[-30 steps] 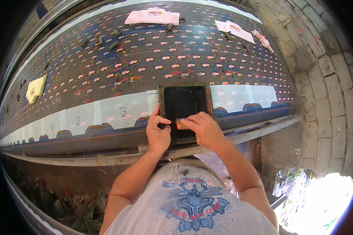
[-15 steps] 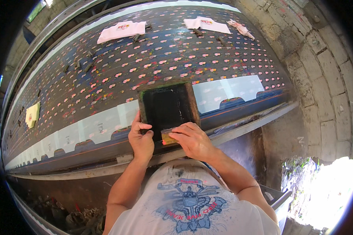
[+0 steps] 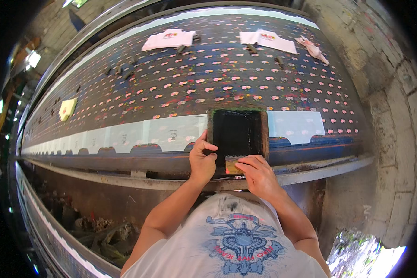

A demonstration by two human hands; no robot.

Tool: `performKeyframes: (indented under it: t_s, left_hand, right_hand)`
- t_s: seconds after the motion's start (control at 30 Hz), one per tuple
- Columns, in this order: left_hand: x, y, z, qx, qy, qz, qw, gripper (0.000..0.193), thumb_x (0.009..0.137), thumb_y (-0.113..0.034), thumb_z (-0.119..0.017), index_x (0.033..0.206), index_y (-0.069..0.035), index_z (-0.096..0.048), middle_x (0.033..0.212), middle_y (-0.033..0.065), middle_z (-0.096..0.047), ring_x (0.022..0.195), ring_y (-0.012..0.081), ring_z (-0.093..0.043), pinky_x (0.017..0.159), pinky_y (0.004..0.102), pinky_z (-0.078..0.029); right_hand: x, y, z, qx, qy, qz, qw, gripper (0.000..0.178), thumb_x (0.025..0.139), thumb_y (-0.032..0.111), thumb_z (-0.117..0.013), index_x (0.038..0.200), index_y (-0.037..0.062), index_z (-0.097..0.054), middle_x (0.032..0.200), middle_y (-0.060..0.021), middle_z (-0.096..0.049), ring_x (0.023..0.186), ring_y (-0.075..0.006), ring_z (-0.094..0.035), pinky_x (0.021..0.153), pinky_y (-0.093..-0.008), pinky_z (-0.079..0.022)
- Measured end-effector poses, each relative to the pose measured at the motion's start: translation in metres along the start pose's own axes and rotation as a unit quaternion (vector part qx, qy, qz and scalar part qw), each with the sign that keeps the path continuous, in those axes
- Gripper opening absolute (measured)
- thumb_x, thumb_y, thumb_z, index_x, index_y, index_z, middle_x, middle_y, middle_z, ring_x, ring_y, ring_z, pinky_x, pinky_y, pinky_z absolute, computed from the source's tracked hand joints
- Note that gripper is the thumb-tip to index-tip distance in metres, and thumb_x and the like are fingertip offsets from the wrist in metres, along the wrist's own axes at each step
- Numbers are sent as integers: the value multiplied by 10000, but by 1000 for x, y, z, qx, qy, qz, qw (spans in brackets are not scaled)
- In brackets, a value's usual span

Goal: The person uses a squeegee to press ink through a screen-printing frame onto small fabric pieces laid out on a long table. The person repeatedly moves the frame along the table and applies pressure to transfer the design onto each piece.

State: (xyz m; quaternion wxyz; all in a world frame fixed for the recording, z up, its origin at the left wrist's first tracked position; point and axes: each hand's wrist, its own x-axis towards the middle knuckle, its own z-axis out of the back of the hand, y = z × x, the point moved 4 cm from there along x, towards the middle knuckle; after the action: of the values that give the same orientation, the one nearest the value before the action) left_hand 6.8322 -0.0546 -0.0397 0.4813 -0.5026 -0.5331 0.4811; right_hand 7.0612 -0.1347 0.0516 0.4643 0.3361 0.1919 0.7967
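Right hand [image 3: 262, 178]: fingers and thumb pinching the right end of a squeegee [image 3: 236, 167], a small yellow-brown block, dark along its top edge, with a red-orange spot at its lower left corner. Squeegee sits at the six o'clock end of the screen [image 3: 264, 134], inside or just over its near side; cannot tell which. Left hand [image 3: 202, 162] at the screen's seven to eight o'clock edge, forefinger and thumb bent over toward the mesh, their tips apart; the remaining fingers are partly hidden, so cannot tell whether it grips. Screen: wooden frame, stained, dark mesh [image 3: 236, 132] within, lying at the near edge of the table [image 3: 180, 85]. From the screen outward: pale sheets [image 3: 173, 132] in a long row toward eight and nine o'clock, more pale sheets [image 3: 294, 126] at three. Table top dark, dotted with rows of small pink and white marks. Yellow cloth [image 3: 67, 109] between nine and ten; white cloth [image 3: 164, 41] at eleven; second white cloth [image 3: 280, 44] between twelve and one; crumpled pink cloth [image 3: 314, 50] between one and two. Small dark blocks [image 3: 127, 74] toward ten. Rail [image 3: 319, 172] along the near side; block wall [image 3: 389, 185] past the table, between three and four.
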Motion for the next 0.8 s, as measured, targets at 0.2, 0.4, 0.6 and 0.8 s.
performKeyframes:
  t_s: [0.2,0.4,0.6,0.8]
  left_hand:
    - [0,3,-9,0,3,1,1000,336,813,232,-682,978,-55,-742,1807,309,-471,1706,402,-448,1327,433,-379]
    - [-3,4,-11,-10,-2,40,999,327,818,222,-685,969,-63,-737,1803,301,-481,1706,393,-451,1326,427,-380]
    - [-1,-2,-12,43,-5,21,999,292,813,195,-702,934,-70,-729,1794,300,-496,1680,388,-486,1318,431,-392]
    - [-1,-3,-13,86,0,14,996,313,805,215,-721,922,-75,-727,1809,284,-480,1678,378,-483,1324,440,-374]
  right_hand:
    - [0,-11,11,28,22,6,999,448,871,-80,-765,1305,22,-813,1337,-143,-771,1262,-390,-707,1101,-505,-597]
    - [5,-10,14,21,40,9,999,430,893,-69,-776,1312,22,-809,1319,-146,-770,1243,-383,-707,1083,-506,-598]
    - [19,3,13,-68,83,44,993,455,894,-24,-772,1344,34,-800,1322,-134,-765,1243,-365,-701,1080,-495,-591]
    - [47,-4,27,-99,177,16,979,420,895,-37,-744,1307,19,-801,1243,-129,-799,1201,-351,-704,1041,-485,-594]
